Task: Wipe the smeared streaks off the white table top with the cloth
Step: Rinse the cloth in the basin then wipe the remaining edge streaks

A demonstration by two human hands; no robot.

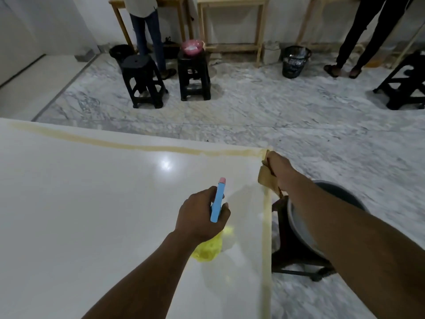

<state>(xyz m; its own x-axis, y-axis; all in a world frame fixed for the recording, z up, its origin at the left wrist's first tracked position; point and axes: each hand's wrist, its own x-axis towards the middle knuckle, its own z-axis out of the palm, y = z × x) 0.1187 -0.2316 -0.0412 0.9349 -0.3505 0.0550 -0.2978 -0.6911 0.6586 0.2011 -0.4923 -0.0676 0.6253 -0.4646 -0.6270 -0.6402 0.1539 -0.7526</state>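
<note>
While the right hand (pixel 277 168) pressed the cloth (pixel 266 178) at the far right corner, I judged the wiping step under way.

From the head view, my only 1, the right hand's fingers were closed around the tan cloth at the corner of the white table top (pixel 92 215), where 2 yellowish streaks (pixel 161 148) met, 1 along the far edge, 1 down the right edge. The left hand (pixel 203 214) was wrapped around a blue spray bottle (pixel 218 200) above a yellow bag (pixel 210 247). Next, I judged, a firm drag along a streak.
</note>
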